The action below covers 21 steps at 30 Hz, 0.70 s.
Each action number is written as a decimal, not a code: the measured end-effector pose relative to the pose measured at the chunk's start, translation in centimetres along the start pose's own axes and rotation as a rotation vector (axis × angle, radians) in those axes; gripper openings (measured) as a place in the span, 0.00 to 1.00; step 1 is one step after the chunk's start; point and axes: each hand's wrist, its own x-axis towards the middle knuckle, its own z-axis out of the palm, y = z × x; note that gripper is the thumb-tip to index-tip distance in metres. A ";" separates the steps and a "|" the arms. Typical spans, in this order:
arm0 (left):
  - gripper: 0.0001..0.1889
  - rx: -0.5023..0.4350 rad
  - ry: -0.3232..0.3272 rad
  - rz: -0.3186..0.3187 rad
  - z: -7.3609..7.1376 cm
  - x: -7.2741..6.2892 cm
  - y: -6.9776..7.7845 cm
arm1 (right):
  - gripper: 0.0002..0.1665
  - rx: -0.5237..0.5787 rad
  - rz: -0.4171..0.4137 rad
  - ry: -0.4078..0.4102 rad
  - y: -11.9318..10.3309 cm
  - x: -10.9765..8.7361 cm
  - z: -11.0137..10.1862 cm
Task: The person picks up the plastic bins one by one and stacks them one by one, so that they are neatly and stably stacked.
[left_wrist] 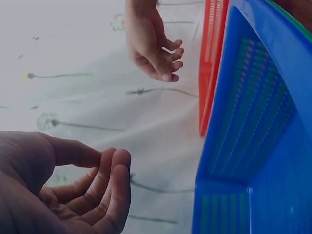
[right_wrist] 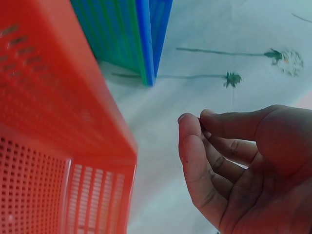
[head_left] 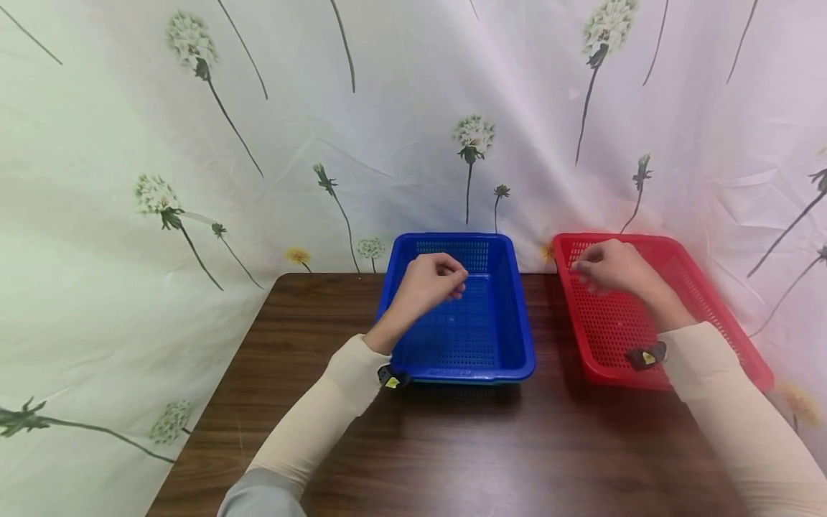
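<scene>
My left hand (head_left: 431, 280) hovers over a blue plastic basket (head_left: 527, 359), fingers loosely curled and thumb tip meeting the fingertips. Nothing shows between those fingers in the left wrist view, where the hand (left_wrist: 83, 185) is seen from the palm side. Above a red plastic basket (head_left: 571, 323) is my right hand (head_left: 610, 267), slightly blurred. Its fingers (right_wrist: 192, 161) bend loosely toward the thumb, and I see no object in them. Both baskets have slotted walls and perforated floors, and I see nothing lying in either.
A green basket (right_wrist: 112, 44) is nested under the blue one. The baskets stand side by side at the back of a dark wood table (head_left: 439, 452), with a gap between them. Behind them hangs a white cloth (head_left: 400, 158) printed with dandelions.
</scene>
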 end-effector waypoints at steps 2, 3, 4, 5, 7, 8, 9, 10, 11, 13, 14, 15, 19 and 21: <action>0.07 -0.008 -0.019 0.003 0.8 0.2 0.6 | 0.23 0.004 0.012 0.005 0.6 -0.3 -0.5; 0.07 -0.009 -0.027 0.002 1.3 0.3 0.8 | 0.22 0.008 0.017 0.008 0.9 -0.4 -0.8; 0.07 -0.012 -0.033 0.001 1.7 0.4 1.1 | 0.22 0.008 0.024 0.012 1.2 -0.5 -1.1; 0.07 -0.014 -0.037 0.002 2.1 0.5 1.3 | 0.22 0.005 0.029 0.018 1.4 -0.6 -1.4; 0.07 -0.023 -0.044 0.001 3.0 0.7 1.9 | 0.21 -0.003 0.036 0.026 2.0 -0.9 -2.0; 0.07 -0.029 -0.045 0.001 3.4 0.8 2.2 | 0.21 -0.009 0.037 0.030 2.3 -1.0 -2.3; 0.07 -0.034 -0.046 0.000 3.9 0.9 2.5 | 0.21 -0.018 0.034 0.034 2.6 -1.2 -2.5; 0.07 -0.044 -0.046 -0.002 4.3 0.9 2.8 | 0.21 -0.022 0.028 0.035 3.0 -1.3 -2.8; 0.06 -0.052 -0.046 -0.001 4.7 1.0 3.1 | 0.20 -0.025 0.021 0.036 3.3 -1.4 -3.1; 0.06 -0.074 -0.044 -0.003 5.6 1.2 3.8 | 0.20 -0.022 0.014 0.035 4.0 -1.6 -3.6; 0.06 -0.086 -0.043 -0.006 6.1 1.3 4.0 | 0.20 -0.020 0.013 0.036 4.4 -1.7 -3.9; 0.06 -0.100 -0.043 -0.010 6.5 1.4 4.3 | 0.19 -0.013 0.013 0.035 4.8 -1.8 -4.1; 0.06 -0.138 -0.038 -0.022 8.4 2.0 5.0 | 0.21 -0.007 0.034 0.028 6.2 -2.3 -5.1; 0.07 -0.151 -0.037 -0.040 9.3 2.2 5.2 | 0.21 -0.010 0.039 0.025 6.9 -2.7 -5.6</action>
